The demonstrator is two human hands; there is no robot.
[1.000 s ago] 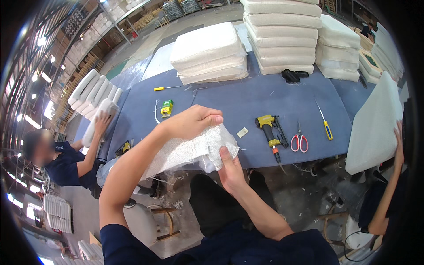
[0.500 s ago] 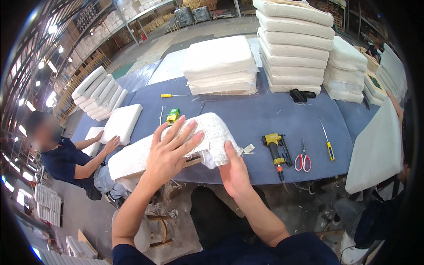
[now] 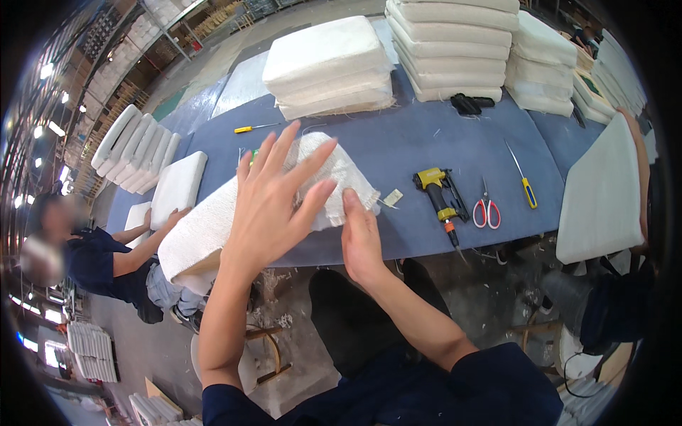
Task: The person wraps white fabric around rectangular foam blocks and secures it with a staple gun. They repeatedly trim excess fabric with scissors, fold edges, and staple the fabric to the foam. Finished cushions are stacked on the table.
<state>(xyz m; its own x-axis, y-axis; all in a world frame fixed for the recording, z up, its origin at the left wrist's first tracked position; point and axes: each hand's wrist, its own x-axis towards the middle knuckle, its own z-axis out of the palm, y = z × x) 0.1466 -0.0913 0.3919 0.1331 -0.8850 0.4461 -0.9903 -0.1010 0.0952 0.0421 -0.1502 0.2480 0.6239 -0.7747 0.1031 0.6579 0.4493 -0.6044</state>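
Note:
A white fabric-covered seat cushion point(image 3: 197, 228) lies slantwise at the table's near edge, its wooden underside partly showing. Over it, my left hand point(image 3: 273, 202) is raised with fingers spread, holding nothing and hiding the cushion's middle. My right hand point(image 3: 361, 245) pinches the loose fabric edge point(image 3: 348, 186) at the cushion's right end, thumb on top; the other fingers are underneath, mostly hidden. A small pale tag point(image 3: 393, 198) sits just right of that end. Behind my left hand, a green box point(image 3: 255, 154) is almost wholly covered.
Right of the cushion lie a yellow-black staple gun point(image 3: 432, 186), red-handled scissors point(image 3: 486, 214) and a screwdriver point(image 3: 528, 190). Another screwdriver point(image 3: 245, 129) is farther back. Cushion stacks point(image 3: 327, 53) line the far side. A co-worker point(image 3: 96, 248) handles cushions at left; another person holds a cushion point(image 3: 600, 195) at right.
My left hand has lifted off the cushion's fabric and spread its fingers. My right hand keeps hold at the right end. The whole view has shifted, with the table's things appearing higher.

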